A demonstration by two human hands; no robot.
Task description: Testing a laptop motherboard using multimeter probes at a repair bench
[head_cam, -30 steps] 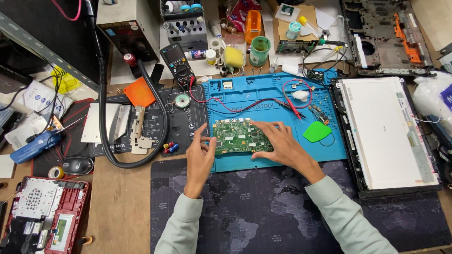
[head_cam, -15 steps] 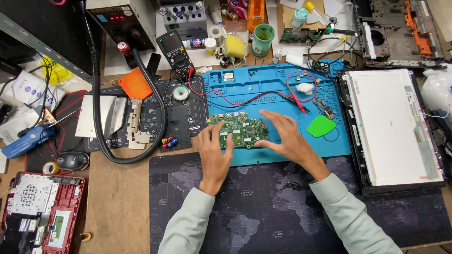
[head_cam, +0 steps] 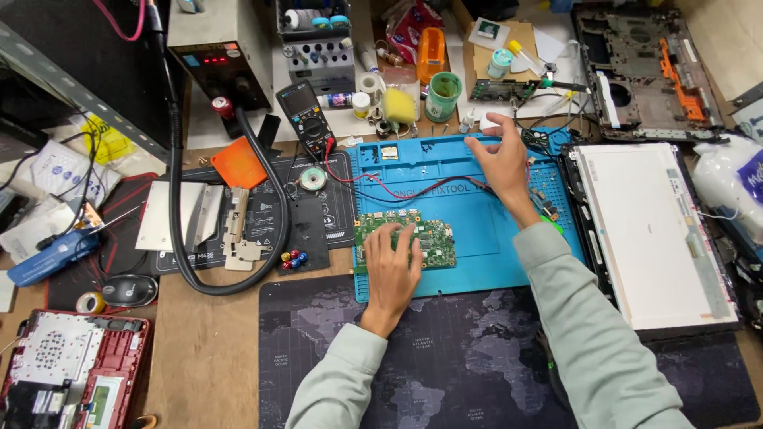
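My left hand (head_cam: pixel 392 270) lies flat with fingers spread on the green circuit board (head_cam: pixel 407 237), holding nothing, the board resting on the blue mat (head_cam: pixel 469 262) under it. My right hand (head_cam: pixel 502 156) reaches beyond it, fingers loosely open, over the mat's far edge near a white screen panel (head_cam: pixel 648 230)

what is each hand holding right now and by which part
Neither hand grips anything. The left hand lies flat on the green circuit board, pressing its left half onto the blue repair mat. The right hand reaches over the mat's top edge, fingers spread, empty.
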